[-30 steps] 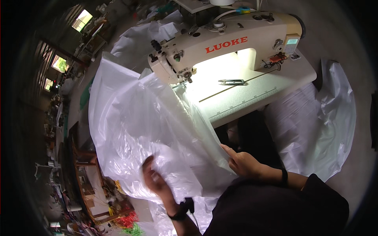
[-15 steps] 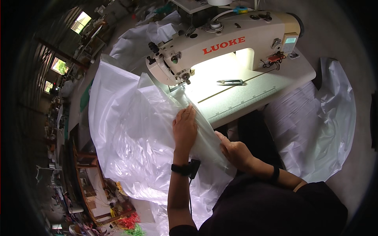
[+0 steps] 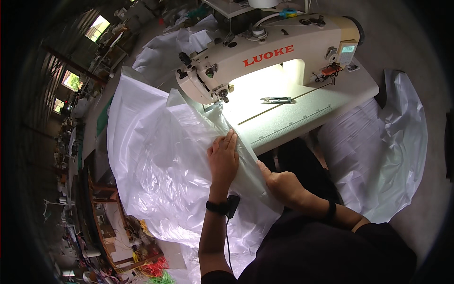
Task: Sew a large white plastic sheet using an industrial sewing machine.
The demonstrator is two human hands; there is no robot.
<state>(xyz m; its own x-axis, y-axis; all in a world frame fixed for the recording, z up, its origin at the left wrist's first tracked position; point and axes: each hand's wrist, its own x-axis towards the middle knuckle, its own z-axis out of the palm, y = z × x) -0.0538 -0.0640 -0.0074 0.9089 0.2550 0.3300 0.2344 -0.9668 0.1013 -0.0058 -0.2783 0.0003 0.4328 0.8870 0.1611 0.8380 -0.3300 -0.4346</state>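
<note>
A large translucent white plastic sheet (image 3: pixel 158 146) lies in shiny folds to the left of an industrial sewing machine (image 3: pixel 272 45). One edge of it runs under the presser foot (image 3: pixel 219 105). Flat on the sheet, a little short of the foot, rests my left hand (image 3: pixel 223 158), fingers stretched out. My right hand (image 3: pixel 286 189) is closed on the sheet's edge nearer to me, index finger lying along it. The other fingers of that hand are mostly hidden underneath.
Small thread snips (image 3: pixel 276 100) lie on the lit machine bed (image 3: pixel 302 113). More white sheeting (image 3: pixel 378 156) hangs at the right of the table. Toward the lower left stands a wooden frame (image 3: pixel 104 222) near red and green strands (image 3: pixel 156 267).
My left hand's fingers have spread slightly on the sheet. The right hand has turned a little, its knuckles rolled over the sheet's edge. The sheet has barely shifted.
</note>
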